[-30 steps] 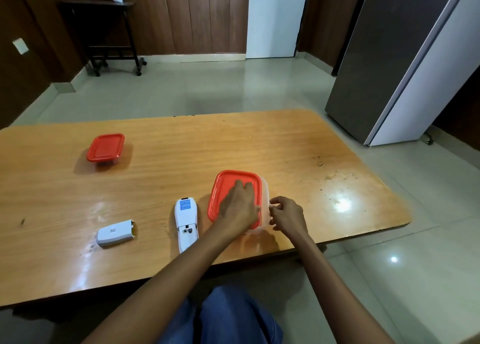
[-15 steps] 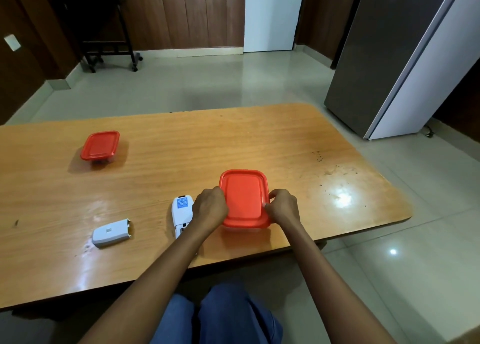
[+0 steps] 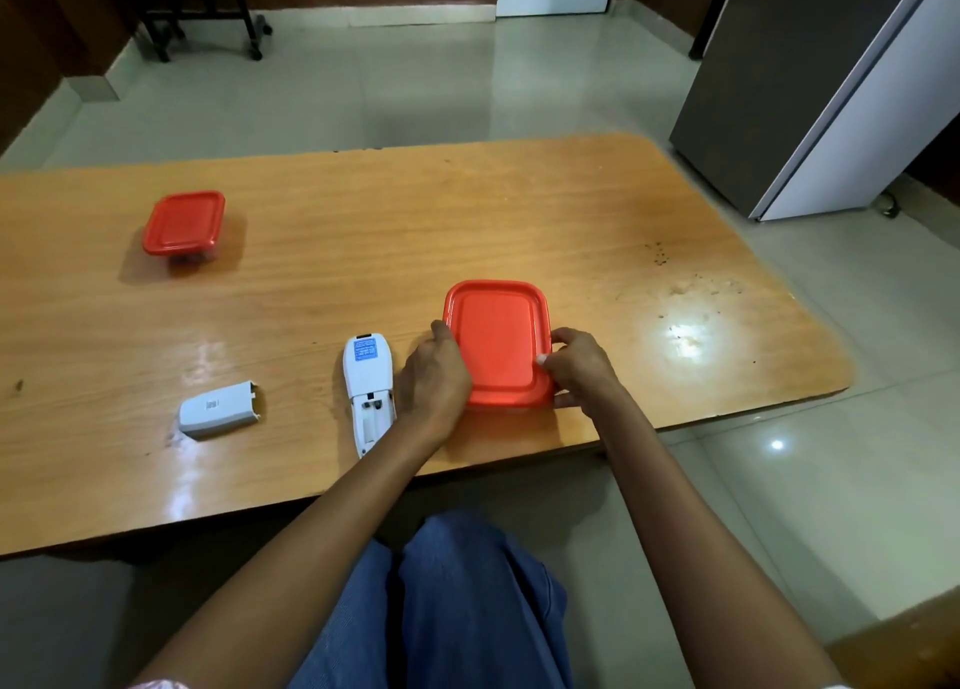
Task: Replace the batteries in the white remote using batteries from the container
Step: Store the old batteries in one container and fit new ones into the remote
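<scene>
The pale tiled floor [image 3: 363, 90] spread behind and to the right of everything, with a tall grey and white refrigerator [image 3: 810, 90] standing on it at the far right. The long wooden worktop [image 3: 467, 210] ran across in front of me, its rounded corner toward the refrigerator and a glare spot on its right part. My legs in blue trousers [image 3: 441, 610] showed below the near edge.

The container [image 3: 496, 345] sat on the worktop near that edge, right of centre, with its red lid [image 3: 493, 298] on top and lying level. My left grip [image 3: 436, 381] held the container's left side, fingers curled against the lid's rim. My right grip [image 3: 579, 366] held the right side, thumb laid on top of the lid's edge and the other fingers curled round beneath it. So both grips were closed on the container, one on each side.

A second red-lidded box [image 3: 184, 223] stood well apart, far left and further back on the worktop.

The white remote [image 3: 368, 392] lay face down just beside my left grip, lengthwise toward me, a blue label on its far end and its battery bay uncovered at the near end; I could not tell whether cells were in it. Its loose battery cover [image 3: 218, 410] lay flat on the worktop to the remote's left, apart from it.
</scene>
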